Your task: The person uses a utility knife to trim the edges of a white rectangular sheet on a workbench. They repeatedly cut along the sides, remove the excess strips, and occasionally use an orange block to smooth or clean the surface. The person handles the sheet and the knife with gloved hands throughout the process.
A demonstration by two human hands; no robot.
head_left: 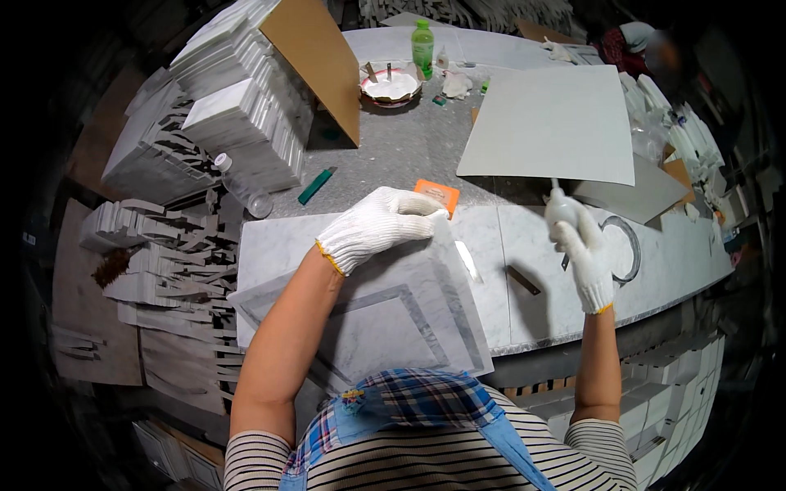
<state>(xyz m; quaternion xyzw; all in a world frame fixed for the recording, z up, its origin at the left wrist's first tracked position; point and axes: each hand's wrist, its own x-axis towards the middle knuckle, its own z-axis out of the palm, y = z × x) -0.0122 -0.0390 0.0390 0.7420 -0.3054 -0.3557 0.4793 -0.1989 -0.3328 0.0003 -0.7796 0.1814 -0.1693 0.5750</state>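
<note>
My left hand, in a white knitted glove, is closed on the far corner of a marble panel with dark grey inlaid bands. The panel lies tilted, its near edge close to my body. Off to the right, my gloved right hand is wrapped round a small white squeeze bottle, nozzle pointing up. Between the hands, a dark flat metal blade and a thin white strip rest on the white marble surface. An orange box sits just beyond my left fingers.
A green utility knife and a clear plastic bottle lie at left, near stacked marble pieces. Farther back stand a bowl of white paste and a green bottle. A pale sheet and a grey ring are at right. Another person is at far right.
</note>
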